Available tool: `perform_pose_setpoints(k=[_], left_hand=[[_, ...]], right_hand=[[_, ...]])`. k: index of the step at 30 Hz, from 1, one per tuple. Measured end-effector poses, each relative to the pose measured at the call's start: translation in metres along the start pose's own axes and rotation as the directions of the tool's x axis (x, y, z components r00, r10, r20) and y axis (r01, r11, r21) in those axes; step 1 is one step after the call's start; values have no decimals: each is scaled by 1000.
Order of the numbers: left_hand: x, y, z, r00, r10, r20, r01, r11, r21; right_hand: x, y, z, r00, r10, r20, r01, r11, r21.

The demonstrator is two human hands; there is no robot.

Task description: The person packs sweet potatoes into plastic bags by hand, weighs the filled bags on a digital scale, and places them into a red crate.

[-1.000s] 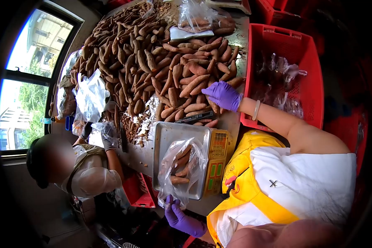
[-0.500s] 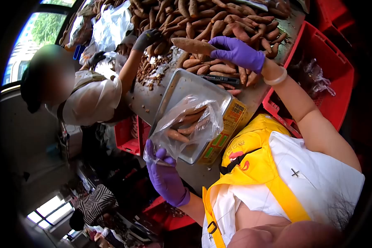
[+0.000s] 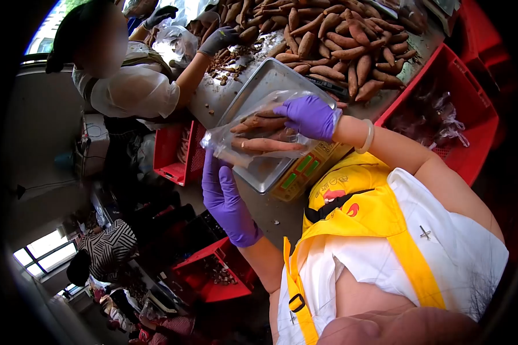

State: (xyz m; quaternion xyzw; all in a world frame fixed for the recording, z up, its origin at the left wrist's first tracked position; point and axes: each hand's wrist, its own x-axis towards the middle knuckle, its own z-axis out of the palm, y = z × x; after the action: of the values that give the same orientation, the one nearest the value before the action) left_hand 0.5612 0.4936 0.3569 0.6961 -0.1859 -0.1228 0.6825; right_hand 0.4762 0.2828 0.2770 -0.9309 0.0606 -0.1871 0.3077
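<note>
A clear plastic bag with several sweet potatoes inside lies over the metal pan of a yellow weighing scale. My left hand, in a purple glove, grips the bag's edge on the left side, its fingertips partly hidden by the plastic. On the opposite side my right hand, gloved the same way, is closed on the bag by the ends of the upper sweet potatoes. Green digits glow on the scale's display.
A large heap of sweet potatoes covers the table beyond the scale. On the left, a co-worker's gloved hand is near loose scraps. Red crates stand at the right, left and below.
My right hand has come down from above the heap to the bag; the sweet potato it held is no longer seen apart from those at the bag. The bag looks stretched leftward.
</note>
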Motion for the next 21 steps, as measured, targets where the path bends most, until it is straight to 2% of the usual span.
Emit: perform_pose_setpoints(k=[1, 2, 4, 5, 8, 12, 16, 19, 21], left_hand=[[-2, -6, -10, 998, 11, 60, -14, 999, 52], [-8, -7, -13, 999, 6, 53, -8, 999, 47], [-16, -5, -19, 1000, -1, -27, 3, 995, 98], [-20, -4, -24, 998, -28, -53, 32, 997, 75], [-25, 10, -23, 988, 101, -116, -86, 989, 123], [-29, 21, -23, 988, 132, -80, -123, 987, 106], [-28, 17, -23, 981, 187, -46, -177, 971, 163], [-30, 12, -18, 982, 189, -12, -187, 977, 107], [-35, 4, -5, 971, 238, 9, -236, 956, 177]], right_hand=[[-8, 10, 5, 995, 90, 51, -89, 995, -37], [-17, 16, 5, 994, 88, 61, -86, 996, -40], [-29, 16, 0, 989, 118, -94, -118, 993, 9], [-33, 14, -3, 986, 125, -112, -124, 992, 15], [-42, 8, -4, 981, 116, -154, -114, 993, 23], [-48, -2, 0, 977, 83, -196, -83, 997, 9], [-51, -11, 2, 973, 95, -209, -94, 995, 14], [-52, -14, 7, 974, 109, -197, -103, 994, 39], [-54, -15, 15, 985, 132, -110, -135, 991, -20]])
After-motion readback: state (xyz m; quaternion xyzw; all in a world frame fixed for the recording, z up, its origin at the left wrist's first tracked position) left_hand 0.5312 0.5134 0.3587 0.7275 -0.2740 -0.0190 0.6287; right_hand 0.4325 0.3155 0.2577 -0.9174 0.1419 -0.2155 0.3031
